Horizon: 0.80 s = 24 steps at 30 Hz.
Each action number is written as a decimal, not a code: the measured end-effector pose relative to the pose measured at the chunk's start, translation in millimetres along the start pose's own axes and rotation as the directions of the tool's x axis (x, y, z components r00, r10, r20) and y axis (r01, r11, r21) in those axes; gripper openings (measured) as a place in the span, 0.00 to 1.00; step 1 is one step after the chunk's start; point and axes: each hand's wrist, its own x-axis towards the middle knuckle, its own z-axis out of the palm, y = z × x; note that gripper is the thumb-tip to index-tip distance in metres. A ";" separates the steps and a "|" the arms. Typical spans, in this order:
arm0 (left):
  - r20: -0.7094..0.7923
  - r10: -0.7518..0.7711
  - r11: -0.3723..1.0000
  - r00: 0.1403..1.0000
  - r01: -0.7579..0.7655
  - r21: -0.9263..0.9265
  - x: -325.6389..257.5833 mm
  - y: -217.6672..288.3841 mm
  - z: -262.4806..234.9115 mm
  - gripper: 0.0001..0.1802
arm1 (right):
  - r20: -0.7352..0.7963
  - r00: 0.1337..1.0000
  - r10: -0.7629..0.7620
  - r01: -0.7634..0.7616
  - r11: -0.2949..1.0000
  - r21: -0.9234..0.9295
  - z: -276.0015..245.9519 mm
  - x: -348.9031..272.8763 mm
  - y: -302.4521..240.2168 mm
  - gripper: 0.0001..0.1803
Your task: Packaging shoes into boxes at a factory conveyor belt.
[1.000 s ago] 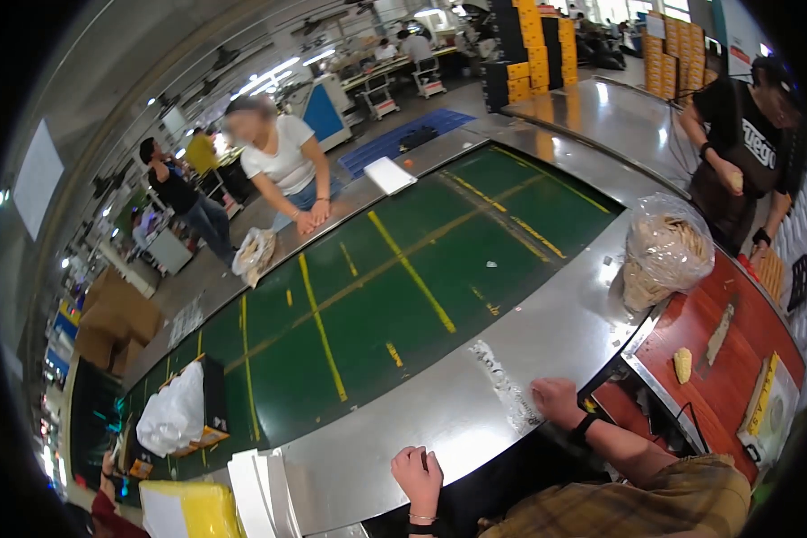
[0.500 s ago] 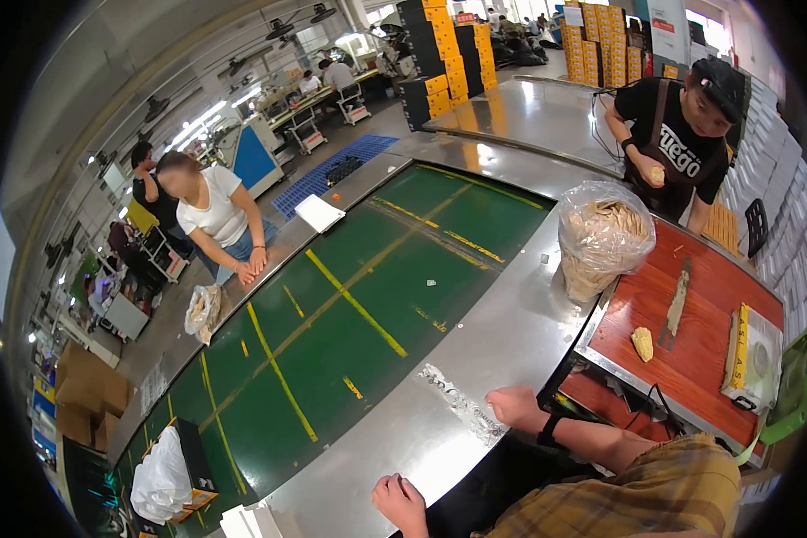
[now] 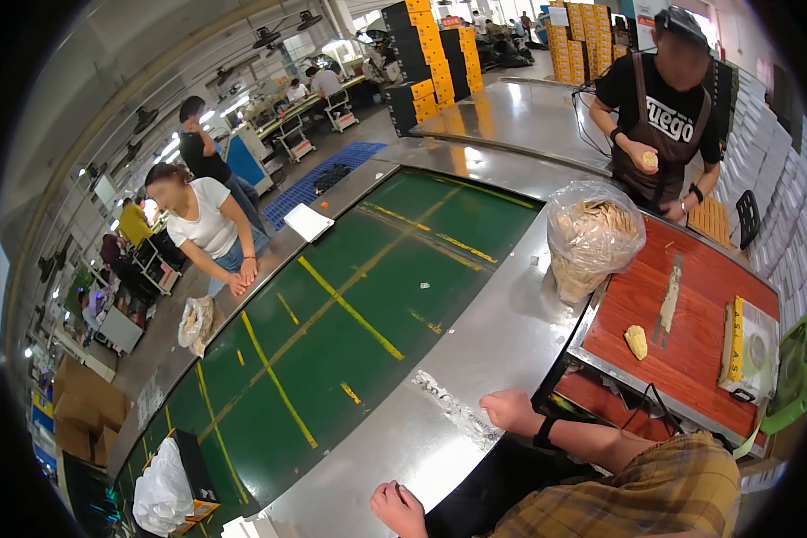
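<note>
**Both hands idle at the table edge**

Right hand (image 3: 509, 411): fingers curled together, nothing showing in the grip. Left hand (image 3: 397, 508): fingers bent; whether the grip is closed cannot be told. Both are at the metal table's (image 3: 368, 457) near edge, lower centre of the frame; worn tape (image 3: 453, 408) lies just beside the right. Judged a waiting step; any pick-up would call for uncurled fingers. Well apart, right of centre, stands a bag of tan pieces (image 3: 594, 242).

Before me, the steel table (image 3: 502, 341) carries a bulging clear bag (image 3: 596, 238); its green belt (image 3: 323, 332) bears a white scrap (image 3: 424, 286) and, leftward, a black box (image 3: 195, 475). On the red tabletop (image 3: 619, 309) to my right lie a pale yellow lump (image 3: 636, 342) and a white-and-yellow case (image 3: 750, 350).
</note>
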 end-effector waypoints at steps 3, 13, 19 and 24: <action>-0.003 0.008 1.000 1.000 -0.008 -0.017 0.4 0.2 -0.1 0.10 | -0.051 0.998 -0.036 0.038 0.999 0.029 1.6 0.6 2.0 0.05; -0.004 0.043 0.999 0.999 -0.043 -0.008 -0.2 3.8 -0.7 0.10 | -0.023 0.999 -0.031 0.031 0.999 -0.006 -4.3 -1.1 -2.3 0.05; -0.011 0.020 0.998 1.000 -0.019 0.054 -2.3 6.6 0.8 0.09 | 0.020 1.000 -0.010 0.010 1.000 -0.021 -4.1 -1.0 -0.2 0.05; -0.077 -0.071 0.993 0.995 0.078 0.089 -24.5 -46.6 36.4 0.10 | -0.017 1.000 -0.018 0.019 0.998 0.054 2.4 0.1 -1.2 0.05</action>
